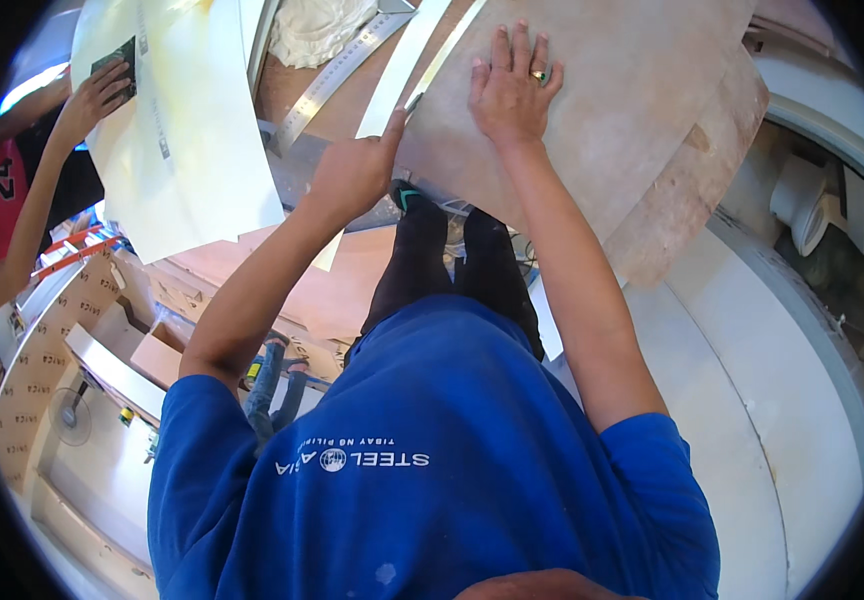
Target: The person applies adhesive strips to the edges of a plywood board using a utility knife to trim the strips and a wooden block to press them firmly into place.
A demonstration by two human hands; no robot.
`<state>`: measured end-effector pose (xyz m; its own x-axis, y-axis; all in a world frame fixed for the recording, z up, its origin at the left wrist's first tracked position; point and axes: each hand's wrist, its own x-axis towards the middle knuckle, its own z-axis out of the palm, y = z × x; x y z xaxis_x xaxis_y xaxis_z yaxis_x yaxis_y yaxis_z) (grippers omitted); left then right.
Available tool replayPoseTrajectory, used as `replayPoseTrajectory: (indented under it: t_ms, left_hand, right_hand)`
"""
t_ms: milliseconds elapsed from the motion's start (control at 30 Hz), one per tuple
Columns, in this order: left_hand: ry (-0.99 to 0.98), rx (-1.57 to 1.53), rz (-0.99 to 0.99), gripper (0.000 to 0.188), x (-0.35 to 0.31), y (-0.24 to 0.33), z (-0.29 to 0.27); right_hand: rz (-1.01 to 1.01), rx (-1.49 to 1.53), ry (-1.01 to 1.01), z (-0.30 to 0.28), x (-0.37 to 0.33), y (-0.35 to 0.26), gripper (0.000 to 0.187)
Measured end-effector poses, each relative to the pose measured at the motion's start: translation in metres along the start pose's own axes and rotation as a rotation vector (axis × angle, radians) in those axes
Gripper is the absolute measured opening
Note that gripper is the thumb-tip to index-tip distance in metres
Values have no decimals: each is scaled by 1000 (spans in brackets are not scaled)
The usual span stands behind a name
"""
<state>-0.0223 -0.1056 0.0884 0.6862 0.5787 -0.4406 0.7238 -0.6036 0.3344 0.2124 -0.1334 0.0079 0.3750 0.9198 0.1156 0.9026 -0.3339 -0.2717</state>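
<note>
My left hand (350,178) is closed around a slim tool (413,102) that looks like a utility knife, mostly hidden by the fingers. Its index finger stretches along the tool, whose tip meets the left edge of a large brown sheet (592,120). Flat on that sheet lies my right hand (515,100), fingers spread, a ring with a dark stone on one of them. Just left of the tool, a long white strip (404,75) and a narrower pale strip (452,42) run beside the sheet's edge. A metal ruler (337,75) lies farther left.
A crumpled whitish mass (320,28) sits beyond the ruler. At the left, another person's hand (102,95) presses a dark pad on a large white sheet (187,150). Below are cabinet panels (42,400) and a fan (74,415); a white curved surface (722,370) stands at right.
</note>
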Motion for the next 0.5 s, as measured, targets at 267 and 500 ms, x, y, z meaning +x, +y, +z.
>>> replayPoseTrajectory:
  t_ms: [267,500]
  left_hand:
    - [68,74,54,54,14,7,-21]
    - [239,83,74,54,-5,10,8]
  right_hand:
    - [-160,133,-183,-10,-27,-6,81]
    - [-299,60,-472,-39,-80,-30,136]
